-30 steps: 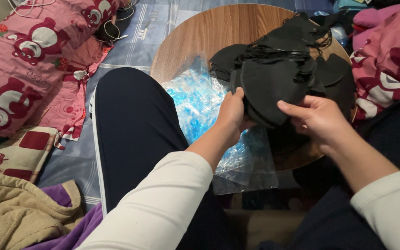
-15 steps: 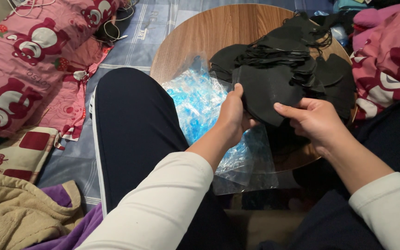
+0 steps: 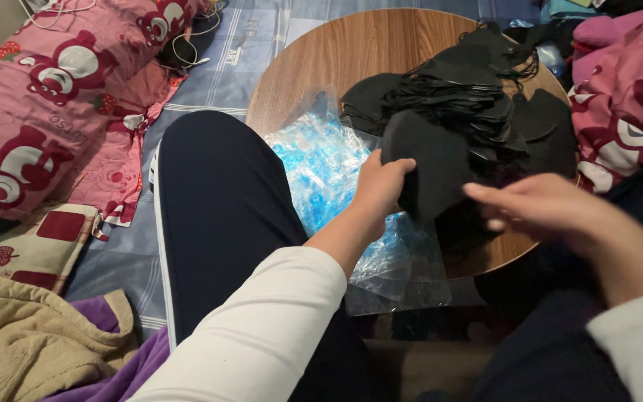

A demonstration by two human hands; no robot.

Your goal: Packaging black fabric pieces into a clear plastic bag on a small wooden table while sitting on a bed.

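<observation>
My left hand (image 3: 378,190) grips a black face mask (image 3: 429,167) by its left edge, just above the near side of a round wooden table (image 3: 321,56). My right hand (image 3: 541,208) is blurred, to the right of the mask, fingers stretched toward it and apart from it. Behind the held mask a heap of black masks (image 3: 470,89) with ear loops covers the table's right half. A stack of clear blue-tinted plastic bags (image 3: 321,167) lies on the table's near left edge and hangs over it.
My dark trouser leg (image 3: 217,216) crosses the middle. A pink bear-print blanket (image 3: 61,89) lies left on a blue bedsheet (image 3: 217,71), another pink cushion (image 3: 626,97) right. A beige and purple garment (image 3: 31,342) sits bottom left. White cables (image 3: 187,45) lie top centre.
My right hand has let go of the mask and drawn back to the right. My left hand still holds the mask in about the same place.
</observation>
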